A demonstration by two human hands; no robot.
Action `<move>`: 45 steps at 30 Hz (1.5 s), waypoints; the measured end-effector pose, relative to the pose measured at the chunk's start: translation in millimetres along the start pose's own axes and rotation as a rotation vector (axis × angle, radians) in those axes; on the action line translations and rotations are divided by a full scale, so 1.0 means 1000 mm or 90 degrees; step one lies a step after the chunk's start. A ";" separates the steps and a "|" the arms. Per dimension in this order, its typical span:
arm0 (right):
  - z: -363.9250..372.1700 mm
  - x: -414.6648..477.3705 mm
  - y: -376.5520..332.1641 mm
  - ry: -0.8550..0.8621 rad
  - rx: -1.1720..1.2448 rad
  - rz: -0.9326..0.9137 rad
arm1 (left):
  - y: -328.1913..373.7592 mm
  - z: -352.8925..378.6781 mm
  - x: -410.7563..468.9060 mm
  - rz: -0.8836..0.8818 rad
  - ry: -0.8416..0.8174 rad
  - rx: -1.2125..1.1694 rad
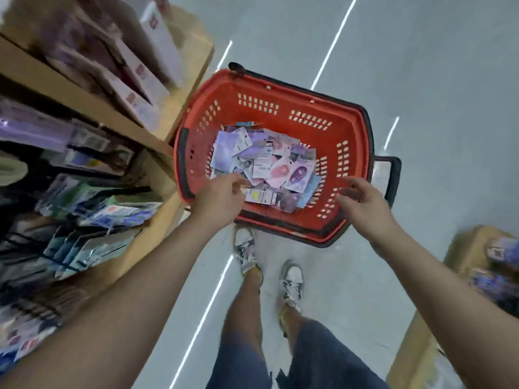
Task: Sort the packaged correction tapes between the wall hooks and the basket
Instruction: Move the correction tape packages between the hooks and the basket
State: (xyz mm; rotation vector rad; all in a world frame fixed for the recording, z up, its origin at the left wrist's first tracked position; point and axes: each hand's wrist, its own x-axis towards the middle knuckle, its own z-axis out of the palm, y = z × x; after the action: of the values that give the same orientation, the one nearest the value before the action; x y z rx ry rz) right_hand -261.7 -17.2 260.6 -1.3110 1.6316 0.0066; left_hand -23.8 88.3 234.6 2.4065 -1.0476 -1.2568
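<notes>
A red plastic basket (283, 88) stands on the floor ahead of my feet. Inside lies a loose pile of packaged correction tapes (269, 164), purple, pink and white cards. My left hand (222, 197) reaches over the basket's near left rim, fingers loosely curled above the pile, holding nothing that I can see. My right hand (362, 202) hovers over the near right rim with fingers spread and relaxed, empty. On the left, more packaged items (92, 211) hang on hooks in the display, blurred by motion.
A wooden shelf unit (157, 113) with white boxes stands at the left, close to the basket. Another wooden display (466, 256) sits at the right edge. Grey floor with white lines stretches beyond the basket. My two shoes (266, 265) stand just behind it.
</notes>
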 end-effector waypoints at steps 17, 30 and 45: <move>0.164 0.299 0.119 0.038 -0.038 0.228 | -0.078 0.192 0.300 -0.091 -0.192 0.207; 0.180 0.294 0.118 0.092 0.079 0.009 | -0.035 0.210 0.308 -0.056 -0.193 0.043; 0.093 0.217 0.094 -0.172 0.308 -0.060 | -0.037 0.087 0.218 -0.111 0.033 -0.505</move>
State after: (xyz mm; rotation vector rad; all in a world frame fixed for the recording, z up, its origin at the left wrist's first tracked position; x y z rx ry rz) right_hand -249.5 -85.9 16.3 -0.9638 1.2404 -0.2432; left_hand 7.6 -25.1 27.9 1.9044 -0.2291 -1.3207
